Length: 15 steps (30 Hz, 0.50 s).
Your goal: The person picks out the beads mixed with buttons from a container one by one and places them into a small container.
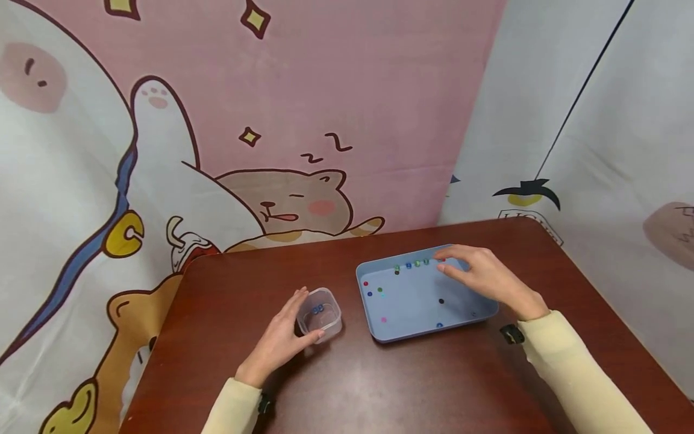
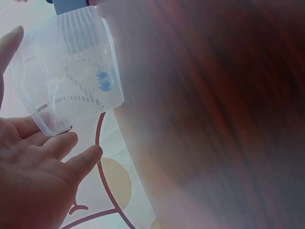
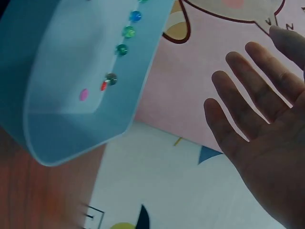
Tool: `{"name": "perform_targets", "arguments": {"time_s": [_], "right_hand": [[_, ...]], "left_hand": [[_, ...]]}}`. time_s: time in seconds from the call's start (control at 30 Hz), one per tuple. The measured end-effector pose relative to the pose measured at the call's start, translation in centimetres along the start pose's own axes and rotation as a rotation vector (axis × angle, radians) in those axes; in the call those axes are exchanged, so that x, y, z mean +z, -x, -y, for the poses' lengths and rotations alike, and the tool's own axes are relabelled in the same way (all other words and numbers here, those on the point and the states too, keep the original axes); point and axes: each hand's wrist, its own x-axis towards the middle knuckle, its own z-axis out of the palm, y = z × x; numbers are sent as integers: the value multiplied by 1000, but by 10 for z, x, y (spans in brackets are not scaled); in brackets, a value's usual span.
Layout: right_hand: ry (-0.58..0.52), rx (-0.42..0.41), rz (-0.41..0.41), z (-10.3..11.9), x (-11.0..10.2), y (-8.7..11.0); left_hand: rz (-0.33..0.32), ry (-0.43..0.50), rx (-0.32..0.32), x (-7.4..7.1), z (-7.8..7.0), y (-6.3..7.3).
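My left hand (image 1: 278,340) holds a small clear plastic container (image 1: 329,331) by its sides, thumb at the near side and fingers at the far left. Two blue beads (image 2: 103,81) lie together inside it. In the left wrist view the left fingers (image 2: 62,144) are fairly straight, some against the container's wall. Over the far right part of a light blue tray (image 1: 412,306), my right hand (image 1: 484,274) hovers with its fingers extended and nothing between them. Small coloured beads are scattered in the tray, including a blue bead (image 3: 136,16) and a green bead (image 3: 128,32) along the far wall.
Both container and tray stand on a dark reddish-brown table (image 1: 347,386), the tray right of the container. Behind the table hangs a cartoon-printed cloth (image 1: 352,90). The tray's raised rim runs all around it.
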Motion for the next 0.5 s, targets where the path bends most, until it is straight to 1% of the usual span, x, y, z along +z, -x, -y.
{"name": "perform_targets", "arguments": {"time_s": [0.17,0.3,0.4,0.5], "right_hand": [[14,8,-12,-14,9,-5],[38,11,-15,-19,12,-14],[63,16,-7,-21,12,-22],[91,31,26,-23,11,-30]], "left_hand": [[-3,-8,7,-1,0,0],[-12,-2,10,-2,0,0],[-17,-2,13,-1,0,-1],[-12,-2,12,0,0,-1]]}}
